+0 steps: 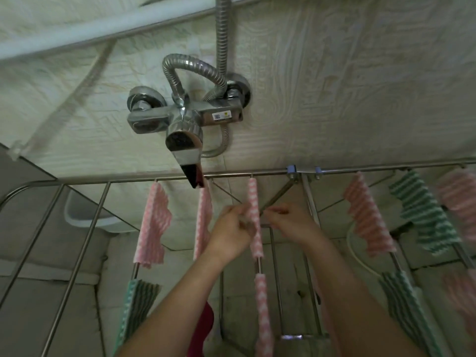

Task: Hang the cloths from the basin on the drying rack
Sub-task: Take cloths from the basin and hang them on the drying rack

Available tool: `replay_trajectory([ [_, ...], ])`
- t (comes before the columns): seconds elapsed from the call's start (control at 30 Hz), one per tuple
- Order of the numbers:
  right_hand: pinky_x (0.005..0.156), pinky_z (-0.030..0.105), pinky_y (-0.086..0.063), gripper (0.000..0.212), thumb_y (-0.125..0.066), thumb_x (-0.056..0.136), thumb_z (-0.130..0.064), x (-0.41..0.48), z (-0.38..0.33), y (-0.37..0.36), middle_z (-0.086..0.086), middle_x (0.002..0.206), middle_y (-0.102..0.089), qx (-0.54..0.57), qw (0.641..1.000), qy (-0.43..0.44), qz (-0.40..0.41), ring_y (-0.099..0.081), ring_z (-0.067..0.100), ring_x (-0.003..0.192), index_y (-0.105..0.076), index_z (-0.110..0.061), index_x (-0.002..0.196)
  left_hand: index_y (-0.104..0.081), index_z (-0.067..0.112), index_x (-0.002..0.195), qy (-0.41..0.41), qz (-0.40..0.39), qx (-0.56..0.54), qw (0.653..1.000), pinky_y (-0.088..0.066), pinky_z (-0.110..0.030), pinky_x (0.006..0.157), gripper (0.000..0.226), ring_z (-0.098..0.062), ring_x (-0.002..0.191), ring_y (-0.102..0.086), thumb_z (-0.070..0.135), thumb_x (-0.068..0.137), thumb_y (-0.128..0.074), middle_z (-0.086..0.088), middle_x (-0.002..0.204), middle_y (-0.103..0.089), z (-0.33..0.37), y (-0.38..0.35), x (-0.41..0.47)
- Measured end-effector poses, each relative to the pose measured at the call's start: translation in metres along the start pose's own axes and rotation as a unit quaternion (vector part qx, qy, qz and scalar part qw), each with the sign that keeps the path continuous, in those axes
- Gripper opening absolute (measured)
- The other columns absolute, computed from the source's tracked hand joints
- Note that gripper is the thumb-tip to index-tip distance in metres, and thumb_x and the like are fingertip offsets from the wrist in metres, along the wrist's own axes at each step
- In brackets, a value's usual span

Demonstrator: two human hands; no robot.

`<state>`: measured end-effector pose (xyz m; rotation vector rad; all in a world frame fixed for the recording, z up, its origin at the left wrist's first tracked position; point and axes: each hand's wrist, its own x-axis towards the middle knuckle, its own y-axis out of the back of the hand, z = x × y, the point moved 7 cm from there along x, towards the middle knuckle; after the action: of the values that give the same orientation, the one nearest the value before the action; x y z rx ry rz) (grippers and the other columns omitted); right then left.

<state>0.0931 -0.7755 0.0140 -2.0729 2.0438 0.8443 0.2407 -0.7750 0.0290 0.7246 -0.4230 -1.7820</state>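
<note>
Nearest, both bare forearms reach up from below. On the rail between them a narrow pink-and-white patterned cloth hangs. Left of the left forearm are a green-and-white striped cloth and a dark red fabric item. Right of the right forearm hangs another green striped cloth.

Farther along that same rail, the left hand pinches the left side of a second pink-and-white checked cloth, which is draped over the rail of the steel-tube drying rack. The right hand has curled fingers whose tips reach the cloth's right edge. I cannot tell whether they grip it.

Left of the left hand hang two more pink cloths and, and below the rails there sits a white rounded tub. Right of the right hand a pink cloth, a green striped cloth and a blurred pink one lie over their rails.

Beyond the hands the rack's far crossbar runs along the pale patterned wall. Above it sit a chrome mixer tap and a ribbed metal hose.
</note>
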Motion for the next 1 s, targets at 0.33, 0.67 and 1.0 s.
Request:
replay_trajectory([
  [0.33, 0.061, 0.011, -0.046, 0.021, -0.068, 0.086, -0.015, -0.016, 0.003, -0.022, -0.003, 0.093, -0.071, -0.010, 0.996, 0.043, 0.078, -0.064, 0.000, 0.077, -0.071, -0.014, 0.106, -0.032, 0.024, 0.145, -0.065, -0.006, 0.048, 0.997, -0.047, -0.020, 0.079, 0.071, -0.017, 0.090, -0.059, 0.011, 0.084, -0.065, -0.003, 0.114, -0.047, 0.009, -0.019, -0.026],
  [0.67, 0.061, 0.015, -0.043, 0.021, -0.053, 0.096, -0.022, -0.032, -0.012, -0.032, 0.000, 0.098, -0.071, -0.125, 0.985, 0.116, 0.038, -0.064, 0.011, 0.085, -0.065, -0.019, 0.112, -0.023, 0.021, 0.148, -0.041, -0.097, 0.028, 0.994, -0.035, 0.000, 0.078, 0.082, -0.014, 0.101, -0.053, 0.002, 0.080, -0.064, 0.000, 0.113, -0.034, 0.013, -0.021, -0.015],
  [1.0, 0.053, 0.021, -0.042, 0.010, -0.060, 0.086, -0.021, -0.046, -0.006, -0.032, 0.003, 0.077, -0.071, -0.227, 0.968, 0.074, 0.075, -0.067, 0.017, 0.074, -0.066, -0.013, 0.086, -0.031, 0.007, 0.146, -0.062, -0.016, 0.101, 0.993, -0.025, -0.011, 0.097, 0.066, -0.020, 0.133, -0.036, 0.001, 0.084, -0.055, -0.006, 0.150, -0.027, 0.032, -0.002, 0.045],
])
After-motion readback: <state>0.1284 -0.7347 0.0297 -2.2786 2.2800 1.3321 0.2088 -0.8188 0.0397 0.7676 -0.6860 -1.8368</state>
